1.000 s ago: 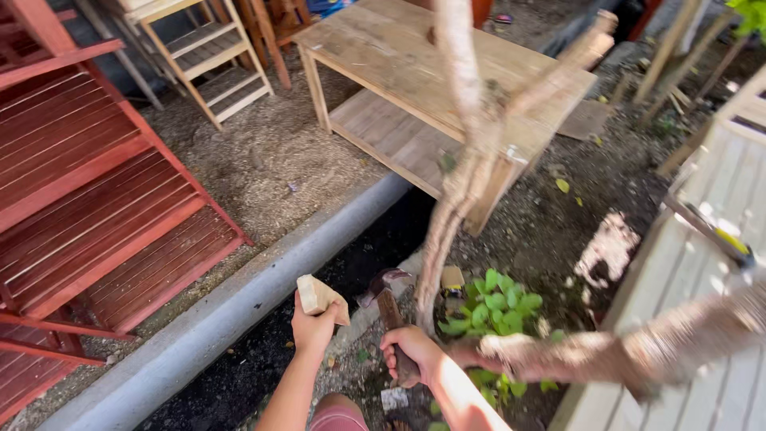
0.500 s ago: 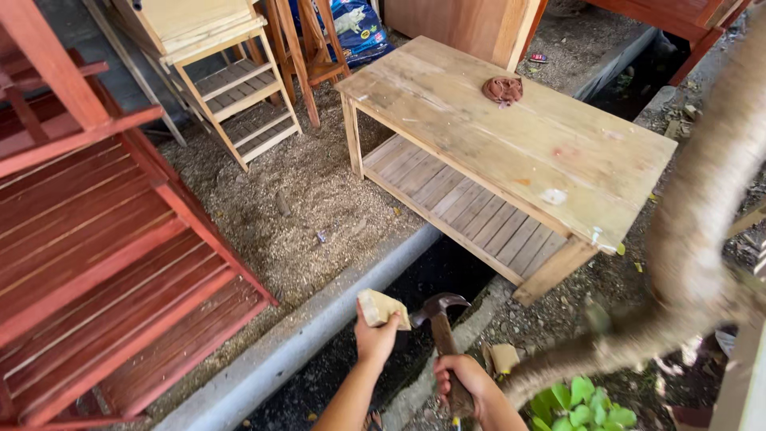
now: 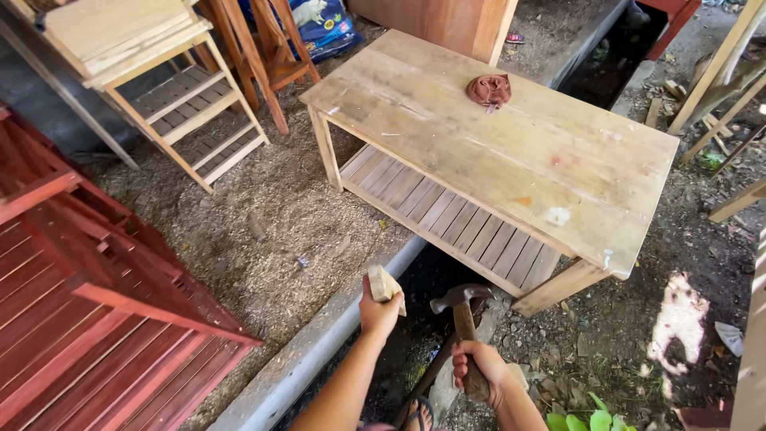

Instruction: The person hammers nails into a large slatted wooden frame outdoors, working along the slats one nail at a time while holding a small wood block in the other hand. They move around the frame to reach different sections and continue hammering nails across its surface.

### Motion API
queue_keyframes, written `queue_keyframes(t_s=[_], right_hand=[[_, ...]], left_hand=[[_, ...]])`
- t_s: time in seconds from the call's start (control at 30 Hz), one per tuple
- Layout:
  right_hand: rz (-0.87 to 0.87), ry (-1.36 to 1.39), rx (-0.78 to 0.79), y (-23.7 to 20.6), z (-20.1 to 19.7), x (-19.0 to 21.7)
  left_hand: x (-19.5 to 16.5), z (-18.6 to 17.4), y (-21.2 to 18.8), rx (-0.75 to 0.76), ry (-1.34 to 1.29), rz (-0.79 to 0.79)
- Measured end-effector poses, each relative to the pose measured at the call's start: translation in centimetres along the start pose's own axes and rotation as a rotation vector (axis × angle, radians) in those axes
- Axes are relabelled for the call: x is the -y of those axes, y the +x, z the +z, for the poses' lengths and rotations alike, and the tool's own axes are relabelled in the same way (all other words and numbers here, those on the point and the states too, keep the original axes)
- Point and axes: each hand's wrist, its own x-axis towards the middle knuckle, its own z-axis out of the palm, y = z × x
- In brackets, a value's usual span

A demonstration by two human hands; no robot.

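My left hand (image 3: 378, 313) has a firm grip on a small wood block (image 3: 384, 285), right hand (image 3: 479, 370) wrapped tight round the hammer (image 3: 460, 307), both held above the ditch near the wooden counter (image 3: 511, 152).

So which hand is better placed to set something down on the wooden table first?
Probably the left. The left hand, gripping a small wooden block, is raised further forward, nearer the wooden table. The right hand sits lower and further back, closed around the hammer handle.
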Motion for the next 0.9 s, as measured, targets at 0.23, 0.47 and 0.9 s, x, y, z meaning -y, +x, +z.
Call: queue_keyframes(t_s=[0.23, 0.47, 0.9], right_hand=[[-0.098, 0.096, 0.028, 2.7, 1.8, 7.6], [-0.183, 0.200, -0.016, 7.1, 4.4, 12.8], [-0.547, 0.827, -0.225, 18.3, 11.6, 14.4]], left_hand=[[-4.4, 5.3, 6.8, 0.070, -0.084, 0.274], [-6.7, 11.3, 14.8, 0.281, -0.013, 0.309], [-4.1, 20.7, 31.7, 0.934, 0.162, 0.471]])
